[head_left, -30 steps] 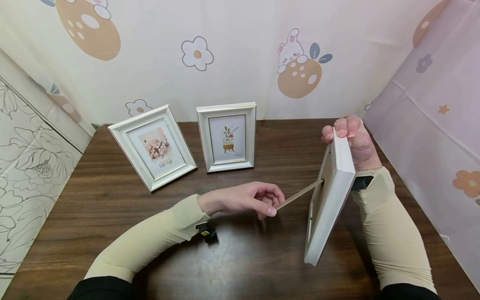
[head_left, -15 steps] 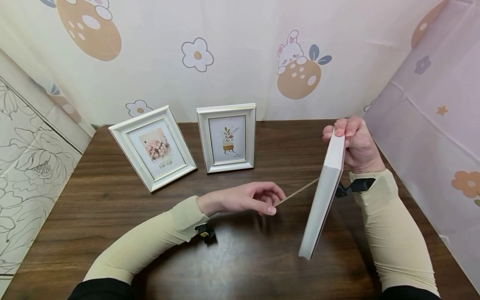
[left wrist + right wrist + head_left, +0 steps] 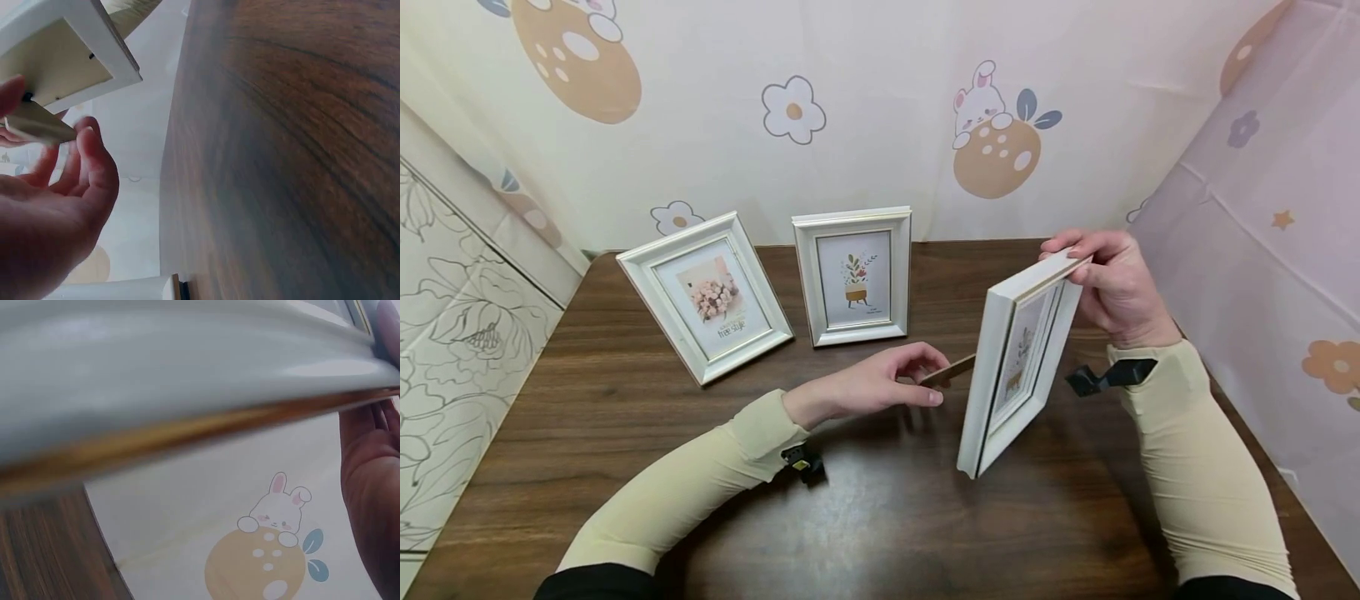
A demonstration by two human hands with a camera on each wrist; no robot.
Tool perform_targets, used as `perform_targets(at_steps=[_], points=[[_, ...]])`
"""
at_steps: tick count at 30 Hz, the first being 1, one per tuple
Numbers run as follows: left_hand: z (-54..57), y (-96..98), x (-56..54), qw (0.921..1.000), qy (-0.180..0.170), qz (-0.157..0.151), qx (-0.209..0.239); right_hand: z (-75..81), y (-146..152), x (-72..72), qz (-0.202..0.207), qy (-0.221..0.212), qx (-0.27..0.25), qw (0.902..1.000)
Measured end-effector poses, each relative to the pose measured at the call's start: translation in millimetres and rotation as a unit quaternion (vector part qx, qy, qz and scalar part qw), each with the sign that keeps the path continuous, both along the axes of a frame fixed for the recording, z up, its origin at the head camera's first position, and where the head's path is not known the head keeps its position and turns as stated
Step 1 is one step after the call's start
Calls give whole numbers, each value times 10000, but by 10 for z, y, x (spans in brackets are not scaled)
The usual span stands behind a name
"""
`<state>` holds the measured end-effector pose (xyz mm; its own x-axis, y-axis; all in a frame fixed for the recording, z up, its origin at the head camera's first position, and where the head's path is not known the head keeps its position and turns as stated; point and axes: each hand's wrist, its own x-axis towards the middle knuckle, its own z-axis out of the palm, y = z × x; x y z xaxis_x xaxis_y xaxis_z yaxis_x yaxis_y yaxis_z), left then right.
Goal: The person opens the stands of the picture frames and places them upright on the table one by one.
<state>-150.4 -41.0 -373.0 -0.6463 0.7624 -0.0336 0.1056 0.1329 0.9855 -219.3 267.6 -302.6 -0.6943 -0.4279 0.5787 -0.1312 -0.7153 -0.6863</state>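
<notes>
My right hand [image 3: 1123,287] grips a white picture frame [image 3: 1021,354] by its top edge and holds it raised over the table. Its front, a print of a potted plant, now faces toward the right. Behind it, a thin brown stand [image 3: 953,371] sticks out from the back panel. My left hand [image 3: 880,383] pinches the free end of that stand. In the left wrist view the beige back [image 3: 59,62] and the hinged stand show beside my curled fingers [image 3: 94,156]. The right wrist view shows the frame's white moulding [image 3: 175,369] close up.
Two more white picture frames stand at the back of the dark wooden table [image 3: 850,533]: one with a pink bouquet print [image 3: 703,296] at left, turned at an angle, and one with a plant print [image 3: 852,275] in the middle. A patterned curtain [image 3: 880,100] hangs behind.
The right hand has turned the frame from showing its back and edge to showing its front, and moved its lower end left. The left hand has shifted slightly up and left with the stand.
</notes>
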Motion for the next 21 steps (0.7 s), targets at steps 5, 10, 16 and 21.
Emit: perform_targets(at_steps=[5, 10, 16, 21], points=[[-13, -53, -35, 9987, 9, 500, -119, 26, 15, 22, -571, -9, 263, 9980], [5, -146, -87, 9942, -192, 1057, -60, 26, 37, 37, -971, -70, 317, 9947], [47, -252, -114, 9888, -470, 1408, 152, 32, 51, 59, -1521, -125, 231, 9880], [54, -287, -106, 9875, -582, 1453, 163, 50, 24, 81, -2087, -89, 405, 9771]])
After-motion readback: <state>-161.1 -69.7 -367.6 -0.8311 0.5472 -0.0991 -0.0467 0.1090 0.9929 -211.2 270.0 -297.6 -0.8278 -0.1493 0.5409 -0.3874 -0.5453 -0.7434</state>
